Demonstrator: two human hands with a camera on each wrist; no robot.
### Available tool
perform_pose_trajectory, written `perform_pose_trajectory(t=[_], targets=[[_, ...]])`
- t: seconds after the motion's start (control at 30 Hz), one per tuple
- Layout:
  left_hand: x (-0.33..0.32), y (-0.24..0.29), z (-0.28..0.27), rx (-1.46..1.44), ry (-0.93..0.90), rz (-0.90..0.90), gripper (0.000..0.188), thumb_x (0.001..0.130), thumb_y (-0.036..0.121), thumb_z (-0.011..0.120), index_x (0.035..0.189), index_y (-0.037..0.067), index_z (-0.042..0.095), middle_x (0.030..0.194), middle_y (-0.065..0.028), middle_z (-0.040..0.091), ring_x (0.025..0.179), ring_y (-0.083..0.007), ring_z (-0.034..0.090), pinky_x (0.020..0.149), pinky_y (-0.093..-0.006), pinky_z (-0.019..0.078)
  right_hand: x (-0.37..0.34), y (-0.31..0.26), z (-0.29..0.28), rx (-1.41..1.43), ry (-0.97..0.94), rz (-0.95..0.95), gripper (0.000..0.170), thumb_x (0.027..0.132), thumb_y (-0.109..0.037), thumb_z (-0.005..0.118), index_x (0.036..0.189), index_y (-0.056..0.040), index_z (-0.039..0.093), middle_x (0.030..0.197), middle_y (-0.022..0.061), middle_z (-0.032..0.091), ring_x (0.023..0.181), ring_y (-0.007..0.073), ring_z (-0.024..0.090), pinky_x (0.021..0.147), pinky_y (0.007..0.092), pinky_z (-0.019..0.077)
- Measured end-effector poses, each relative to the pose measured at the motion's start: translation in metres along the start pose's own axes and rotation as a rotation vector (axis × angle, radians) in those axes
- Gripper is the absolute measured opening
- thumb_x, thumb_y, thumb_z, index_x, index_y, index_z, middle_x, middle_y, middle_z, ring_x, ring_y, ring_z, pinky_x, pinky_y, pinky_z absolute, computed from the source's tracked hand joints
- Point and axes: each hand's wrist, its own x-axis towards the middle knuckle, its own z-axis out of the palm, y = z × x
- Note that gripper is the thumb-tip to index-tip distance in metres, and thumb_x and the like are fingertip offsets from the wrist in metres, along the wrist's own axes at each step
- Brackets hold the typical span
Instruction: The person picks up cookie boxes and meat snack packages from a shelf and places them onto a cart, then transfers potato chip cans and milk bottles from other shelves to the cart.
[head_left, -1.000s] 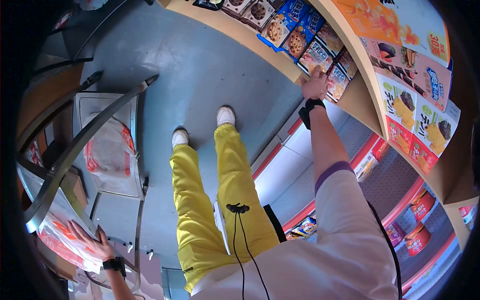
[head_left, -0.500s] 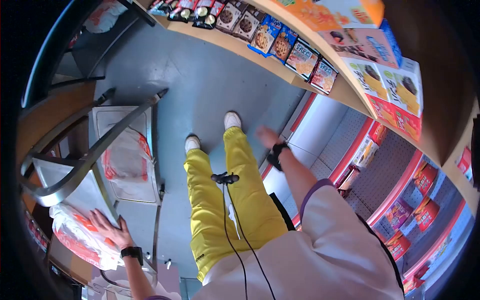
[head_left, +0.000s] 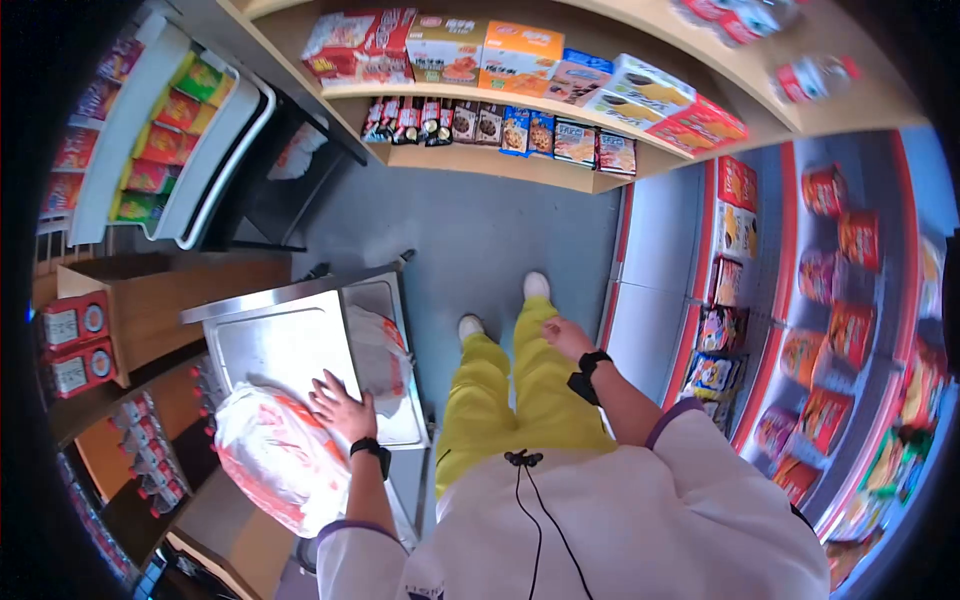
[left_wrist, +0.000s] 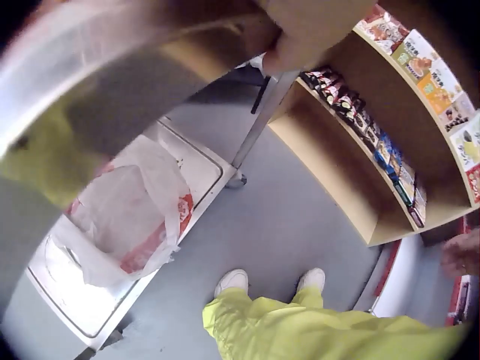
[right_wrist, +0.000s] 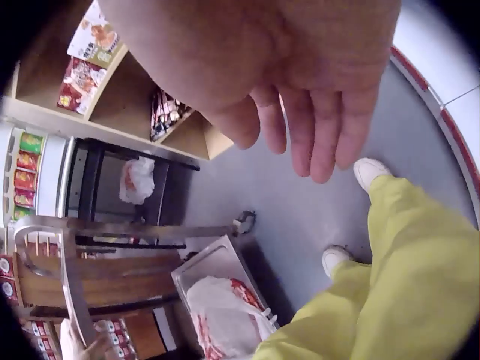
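In the head view my left hand (head_left: 342, 408) has its fingers spread over the right edge of a metal cart's top tray (head_left: 285, 345), beside a white and red plastic bag (head_left: 275, 455). The left wrist view shows part of this hand (left_wrist: 307, 26) at the top, near the blurred metal rim. My right hand (head_left: 568, 338) is in the air over the yellow trousers, holding nothing. Its fingers hang loosely in the right wrist view (right_wrist: 277, 82). Another plastic bag (left_wrist: 120, 210) lies on the cart's lower tray (left_wrist: 199, 161).
A wooden shelf (head_left: 450, 160) with snack boxes stands ahead. Red-edged shelves (head_left: 787, 250) with snack packs line the right side. At the left are a rack of colourful packets (head_left: 165, 145) and wooden shelves (head_left: 185, 290). Grey floor (head_left: 470, 230) lies between.
My right hand has left the snack boxes on the wooden shelf and come back empty towards my body. The view has turned, with the cart nearer the middle; my left hand stays at its edge.
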Motion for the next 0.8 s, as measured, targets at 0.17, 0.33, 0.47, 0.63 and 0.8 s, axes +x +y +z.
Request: perform_pose_trajectory(t=[0.17, 0.33, 0.47, 0.63, 0.8], targets=[[-0.005, -0.012, -0.032, -0.165, -0.132, 0.055, 0.102, 0.071, 0.045, 0.073, 0.150, 0.026, 0.011, 0.152, -0.0131, 0.015, 0.139, -0.0386, 0.017, 0.106, -0.0638, 0.0212, -0.072, -0.023, -0.039, -0.036, 0.150, 0.006, 0.028, 0.086, -0.028, 0.060, 0.098, -0.0032, 0.063, 0.093, 0.0156, 0.066, 0.089, 0.0308, 0.063, 0.080, 0.0386, 0.0494], [-0.040, -0.044, -0.054, -0.244, 0.018, 0.131, 0.083, 0.079, 0.038, 0.068, 0.147, 0.024, 0.022, 0.150, -0.0108, 0.023, 0.138, -0.0323, 0.023, 0.104, -0.0637, 0.0235, -0.112, 0.036, -0.043, -0.041, 0.196, 0.088, 0.028, 0.085, -0.029, 0.061, 0.097, -0.0035, 0.064, 0.093, 0.0157, 0.066, 0.089, 0.0316, 0.063, 0.080, 0.0395, 0.0494], [-0.101, -0.102, -0.051, -0.208, 0.059, 0.017, 0.084, 0.075, 0.028, 0.071, 0.145, 0.022, 0.025, 0.149, -0.0102, 0.024, 0.138, -0.0309, 0.023, 0.102, -0.0680, 0.0220, -0.129, 0.101, -0.031, -0.003, 0.163, 0.097, 0.031, 0.085, -0.031, 0.062, 0.100, -0.0045, 0.064, 0.093, 0.0154, 0.067, 0.089, 0.0319, 0.063, 0.080, 0.0397, 0.0498], [-0.204, -0.196, -0.062, 0.031, -0.040, -0.124, 0.084, 0.075, 0.028, 0.070, 0.146, 0.024, 0.025, 0.151, -0.0090, 0.023, 0.139, -0.0322, 0.022, 0.104, -0.0679, 0.0193, -0.187, 0.163, -0.019, 0.248, 0.129, 0.150, 0.031, 0.086, -0.030, 0.061, 0.103, -0.0050, 0.064, 0.097, 0.0163, 0.067, 0.090, 0.0328, 0.064, 0.081, 0.0399, 0.0502], [-0.268, -0.267, -0.073, 0.077, 0.001, -0.271, 0.077, 0.080, 0.036, 0.067, 0.145, 0.022, 0.028, 0.148, -0.0093, 0.029, 0.138, -0.0303, 0.025, 0.103, -0.0646, 0.0227, -0.240, 0.266, 0.009, -0.300, 0.065, 0.262, 0.034, 0.090, -0.032, 0.052, 0.083, 0.0000, 0.063, 0.071, 0.0109, 0.064, 0.059, 0.0223, 0.063, 0.057, 0.0361, 0.0503]])
